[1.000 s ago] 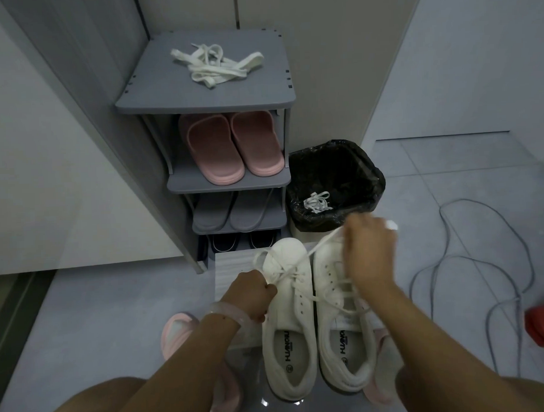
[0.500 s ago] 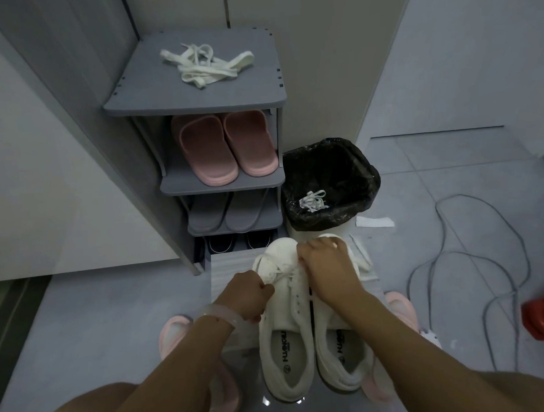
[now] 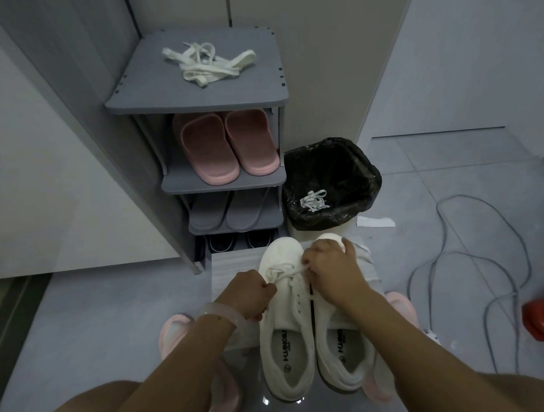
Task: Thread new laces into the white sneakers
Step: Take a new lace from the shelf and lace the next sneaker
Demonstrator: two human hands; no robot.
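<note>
Crouching over two white sneakers (image 3: 284, 338) standing side by side, toes pointing away. Left hand (image 3: 247, 294) curling into a fist, pinching a lace end (image 3: 274, 278) just left of the left shoe's eyelets, wrist bent inward. Right hand (image 3: 331, 270) reaching across from the right shoe — knuckles up, fingertips pinching the same lace at the toe-side of the eyelets. Spare laces (image 3: 207, 64) lying well beyond both grips, atop the shoe rack (image 3: 196, 97).

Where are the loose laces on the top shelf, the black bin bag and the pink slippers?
loose laces (image 3: 208, 64), head view, middle of the tangled pile.
black bin bag (image 3: 360, 169), head view, inner right wall of the bag.
pink slippers (image 3: 205, 146), head view, upper of the left slipper.
</note>
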